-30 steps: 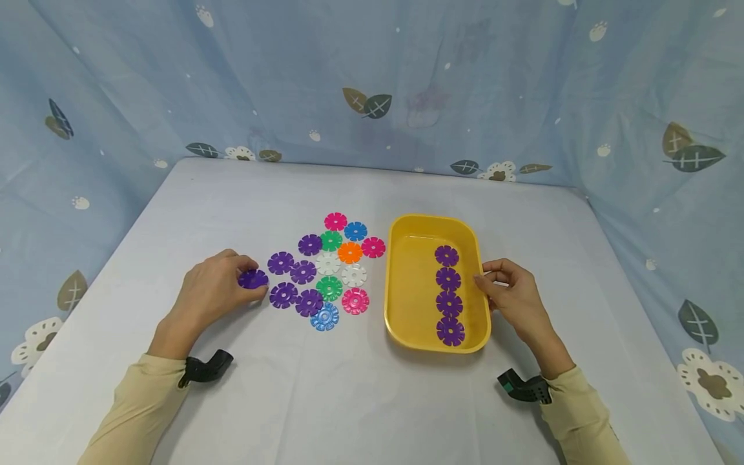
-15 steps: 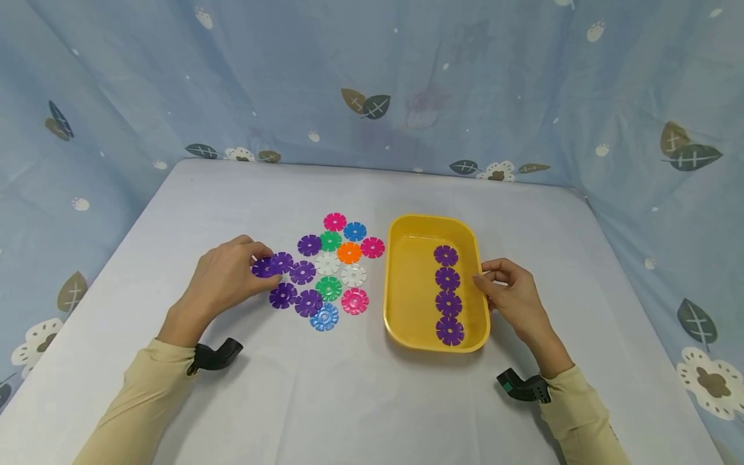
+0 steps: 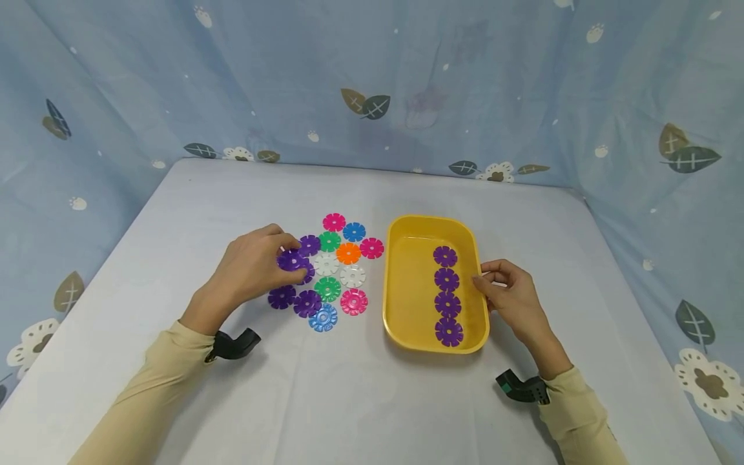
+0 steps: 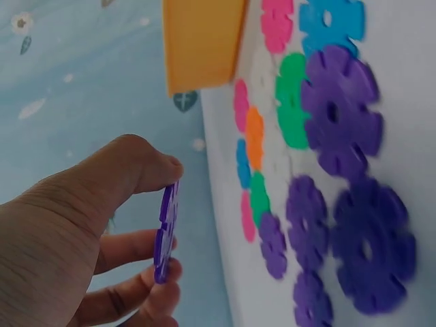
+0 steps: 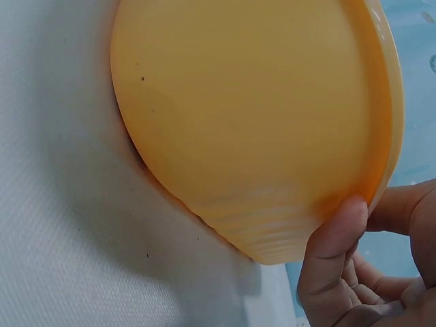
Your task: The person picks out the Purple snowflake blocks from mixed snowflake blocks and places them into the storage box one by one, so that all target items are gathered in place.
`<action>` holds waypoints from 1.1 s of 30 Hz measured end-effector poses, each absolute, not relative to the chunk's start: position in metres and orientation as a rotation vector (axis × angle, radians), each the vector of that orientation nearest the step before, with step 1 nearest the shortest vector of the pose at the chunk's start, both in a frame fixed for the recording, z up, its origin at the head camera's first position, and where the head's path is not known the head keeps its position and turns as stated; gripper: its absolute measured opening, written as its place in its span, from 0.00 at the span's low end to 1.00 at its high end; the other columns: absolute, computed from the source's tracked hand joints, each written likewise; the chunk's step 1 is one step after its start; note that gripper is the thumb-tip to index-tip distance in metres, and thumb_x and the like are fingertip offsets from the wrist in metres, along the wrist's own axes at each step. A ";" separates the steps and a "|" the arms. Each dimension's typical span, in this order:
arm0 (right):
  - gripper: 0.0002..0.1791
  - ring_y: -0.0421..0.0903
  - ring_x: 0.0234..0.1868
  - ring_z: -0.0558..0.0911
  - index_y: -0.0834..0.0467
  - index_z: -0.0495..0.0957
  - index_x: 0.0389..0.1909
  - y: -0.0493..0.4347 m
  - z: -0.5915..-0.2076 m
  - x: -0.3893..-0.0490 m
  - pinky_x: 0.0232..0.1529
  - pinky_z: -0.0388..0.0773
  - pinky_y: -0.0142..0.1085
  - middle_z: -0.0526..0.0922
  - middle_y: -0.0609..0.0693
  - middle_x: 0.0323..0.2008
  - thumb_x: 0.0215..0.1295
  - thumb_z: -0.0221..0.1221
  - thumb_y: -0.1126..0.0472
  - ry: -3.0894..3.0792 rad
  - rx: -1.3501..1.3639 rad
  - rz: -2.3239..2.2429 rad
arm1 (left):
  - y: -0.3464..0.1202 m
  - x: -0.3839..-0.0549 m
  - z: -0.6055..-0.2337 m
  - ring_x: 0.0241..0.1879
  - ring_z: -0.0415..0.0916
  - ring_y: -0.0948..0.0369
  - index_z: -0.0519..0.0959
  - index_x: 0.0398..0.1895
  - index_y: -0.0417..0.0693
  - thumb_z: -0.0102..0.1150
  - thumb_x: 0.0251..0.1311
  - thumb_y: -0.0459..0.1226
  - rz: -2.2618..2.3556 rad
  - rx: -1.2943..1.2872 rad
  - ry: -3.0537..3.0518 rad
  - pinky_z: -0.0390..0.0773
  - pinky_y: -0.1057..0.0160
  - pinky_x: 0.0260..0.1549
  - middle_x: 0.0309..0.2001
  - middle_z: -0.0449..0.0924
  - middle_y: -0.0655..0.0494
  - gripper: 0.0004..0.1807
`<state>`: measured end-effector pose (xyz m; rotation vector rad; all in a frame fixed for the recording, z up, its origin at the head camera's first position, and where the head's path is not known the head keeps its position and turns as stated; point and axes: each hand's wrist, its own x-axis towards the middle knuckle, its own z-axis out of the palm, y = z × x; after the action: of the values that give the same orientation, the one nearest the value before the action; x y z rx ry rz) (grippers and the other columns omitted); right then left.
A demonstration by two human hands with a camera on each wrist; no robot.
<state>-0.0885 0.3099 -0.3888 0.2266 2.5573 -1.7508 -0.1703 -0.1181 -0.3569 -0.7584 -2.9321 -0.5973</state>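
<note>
My left hand (image 3: 250, 266) pinches a purple flower-shaped plastic disc (image 4: 165, 231) between thumb and fingers, held above the table. Below and beside it lie several more purple discs (image 3: 307, 303), some partly hidden from the head view by the hand and the held disc. At the right, a yellow tray (image 3: 409, 290) stands on the table with several purple discs (image 3: 447, 279) in a column along its right side. My right hand (image 3: 511, 298) grips the tray's right rim, its thumb (image 5: 344, 221) against the wall in the right wrist view.
Right of the purple group lie loose discs in other colours: pink (image 3: 354, 301), orange (image 3: 348, 253), green (image 3: 328, 289), white (image 3: 352, 276) and blue (image 3: 323, 318). A white cloth (image 3: 360, 400) covers the table. A blue patterned curtain (image 3: 279, 77) hangs behind and at the sides.
My left hand has moved right and slightly away from me, carrying the purple disc over the loose purple ones. My right hand and the tray have stayed in place.
</note>
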 end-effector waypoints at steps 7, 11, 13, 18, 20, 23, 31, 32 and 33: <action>0.17 0.46 0.23 0.83 0.67 0.71 0.53 0.309 -0.390 -0.089 0.26 0.83 0.37 0.79 0.60 0.37 0.71 0.61 0.61 2.555 0.230 -1.748 | -0.100 -0.170 -0.349 0.35 0.76 0.57 0.87 0.45 0.46 0.75 0.47 0.49 -0.596 -0.850 -2.885 0.80 0.56 0.30 0.41 0.80 0.53 0.24; 0.18 0.47 0.23 0.84 0.68 0.71 0.53 0.309 -0.390 -0.089 0.26 0.83 0.38 0.79 0.61 0.37 0.70 0.61 0.61 2.555 0.225 -1.749 | -0.088 -0.171 -0.345 0.34 0.76 0.58 0.87 0.43 0.48 0.76 0.46 0.49 -0.631 -0.937 -2.833 0.80 0.59 0.29 0.39 0.79 0.55 0.22; 0.17 0.47 0.24 0.84 0.68 0.71 0.53 0.309 -0.390 -0.089 0.26 0.83 0.38 0.78 0.61 0.37 0.70 0.61 0.61 2.556 0.224 -1.751 | -0.082 -0.171 -0.344 0.33 0.75 0.59 0.87 0.43 0.48 0.76 0.46 0.49 -0.652 -0.985 -2.807 0.79 0.60 0.29 0.37 0.78 0.56 0.22; 0.17 0.47 0.22 0.83 0.68 0.72 0.53 0.309 -0.390 -0.089 0.26 0.83 0.38 0.78 0.61 0.37 0.70 0.61 0.61 2.557 0.226 -1.756 | -0.063 -0.172 -0.340 0.33 0.73 0.62 0.87 0.44 0.49 0.74 0.46 0.49 -0.660 -1.077 -2.772 0.78 0.63 0.29 0.36 0.77 0.59 0.22; 0.17 0.47 0.22 0.83 0.68 0.72 0.53 0.309 -0.390 -0.089 0.25 0.83 0.38 0.78 0.61 0.37 0.70 0.61 0.61 2.555 0.224 -1.755 | -0.055 -0.173 -0.338 0.33 0.72 0.62 0.87 0.44 0.49 0.74 0.45 0.49 -0.656 -1.106 -2.765 0.78 0.64 0.30 0.36 0.77 0.59 0.22; 0.18 0.47 0.22 0.83 0.68 0.71 0.53 0.310 -0.389 -0.089 0.25 0.83 0.38 0.78 0.61 0.37 0.70 0.61 0.61 2.556 0.222 -1.759 | -0.044 -0.173 -0.335 0.32 0.71 0.63 0.87 0.44 0.49 0.74 0.46 0.49 -0.664 -1.161 -2.742 0.77 0.66 0.28 0.35 0.76 0.59 0.22; 0.18 0.46 0.22 0.83 0.69 0.71 0.53 0.310 -0.389 -0.089 0.25 0.83 0.38 0.78 0.61 0.36 0.70 0.61 0.61 2.542 0.209 -1.773 | -0.015 -0.171 -0.327 0.34 0.71 0.63 0.86 0.47 0.50 0.75 0.47 0.52 -0.685 -1.271 -2.727 0.77 0.67 0.32 0.39 0.76 0.59 0.25; 0.18 0.46 0.22 0.83 0.69 0.71 0.53 0.310 -0.388 -0.089 0.25 0.83 0.38 0.78 0.61 0.36 0.70 0.61 0.61 2.543 0.209 -1.770 | -0.012 -0.170 -0.326 0.35 0.71 0.63 0.86 0.47 0.51 0.75 0.48 0.52 -0.681 -1.282 -2.730 0.77 0.68 0.33 0.39 0.77 0.59 0.25; 0.19 0.46 0.22 0.83 0.69 0.71 0.53 0.310 -0.388 -0.089 0.25 0.83 0.38 0.79 0.60 0.36 0.70 0.61 0.61 2.547 0.202 -1.766 | -0.008 -0.170 -0.326 0.36 0.72 0.63 0.86 0.47 0.50 0.75 0.48 0.53 -0.685 -1.292 -2.733 0.77 0.68 0.34 0.39 0.77 0.59 0.25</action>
<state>-0.0887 0.3102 -0.3881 0.2021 2.5469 -1.7656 -0.1696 -0.0082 -0.3259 -1.2923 -2.7328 -0.6846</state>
